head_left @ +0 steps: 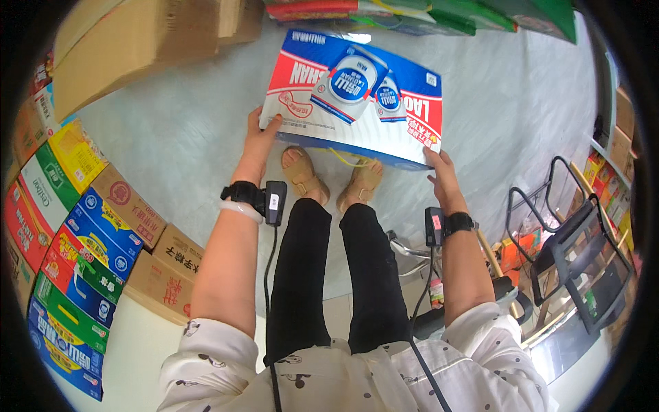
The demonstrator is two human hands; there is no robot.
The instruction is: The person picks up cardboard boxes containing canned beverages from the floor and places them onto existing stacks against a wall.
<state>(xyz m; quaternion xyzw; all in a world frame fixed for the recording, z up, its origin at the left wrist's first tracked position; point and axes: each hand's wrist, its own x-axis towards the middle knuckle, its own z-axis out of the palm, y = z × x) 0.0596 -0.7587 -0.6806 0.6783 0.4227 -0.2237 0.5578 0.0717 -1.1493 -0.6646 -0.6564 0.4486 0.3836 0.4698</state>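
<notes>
A blue, white and red cardboard beer case, printed with pictures of cans, is held out in front of me, tilted with its right end nearer. My left hand grips its near left corner, thumb on the printed face. At the near right corner my right hand holds the case, its fingers partly hidden behind the edge. A yellow strap hangs from the near side of the case, above my sandals.
Stacked drink cartons line the left side. A large brown box stands at the far left, and green and red cartons lie along the far edge. To the right are a black-framed chair and shelves with goods. Grey floor lies between.
</notes>
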